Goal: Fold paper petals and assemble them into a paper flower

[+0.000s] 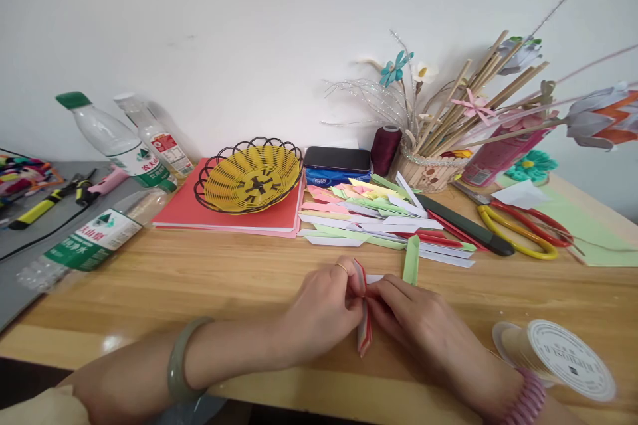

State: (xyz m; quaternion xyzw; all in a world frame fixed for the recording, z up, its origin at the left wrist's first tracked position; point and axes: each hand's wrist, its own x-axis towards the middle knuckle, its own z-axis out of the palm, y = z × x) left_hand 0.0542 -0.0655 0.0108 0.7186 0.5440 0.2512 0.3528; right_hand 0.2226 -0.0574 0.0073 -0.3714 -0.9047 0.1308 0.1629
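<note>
Between my two hands, near the front of the table, is a folded red and white paper strip [365, 333], held roughly upright. My left hand [326, 305] is closed on it, thumb and fingers pinching its middle. From the other side my right hand [416, 309] pinches at the same spot; its fingertips are partly hidden. A green folded paper strip [411, 260] lies just beyond my right hand. Behind it spreads a pile of folded paper strips [369, 209] in white, green, pink, yellow and red.
A yellow woven basket [249, 179] rests on red paper [179, 206]. Plastic bottles [94, 239] are at left. Scissors [528, 226], a dark green-handled tool [466, 226] and a flower-filled wooden pot [428, 169] are at right. A thread spool [558, 358] lies by my right wrist.
</note>
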